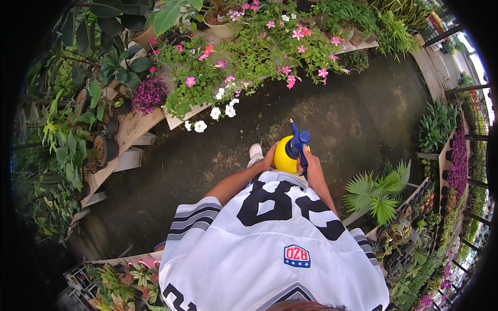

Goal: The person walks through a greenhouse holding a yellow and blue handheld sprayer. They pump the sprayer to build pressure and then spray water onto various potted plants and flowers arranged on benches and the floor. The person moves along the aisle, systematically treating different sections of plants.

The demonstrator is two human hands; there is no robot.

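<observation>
A yellow pump spray bottle (284, 156) with a blue head and a pale nozzle tip is held close in front of my body, its nozzle pointing away from me. My left hand (269, 157) cups the side of the yellow tank. On the other side, my right hand (311, 163) is wrapped round the blue handle, its thumb up near the blue pump knob. Ahead of the bottle, potted petunias (249, 66) with pink, striped and white flowers spread over a bench.
Dark concrete floor (186, 167) lies below. Shelves with potted foliage (70, 155) line the left. A fan-leaved palm (379, 192) stands at the right, near racks of small plants (412, 233). Another bench (128, 254) with colourful leafy plants (124, 283) is at the lower left.
</observation>
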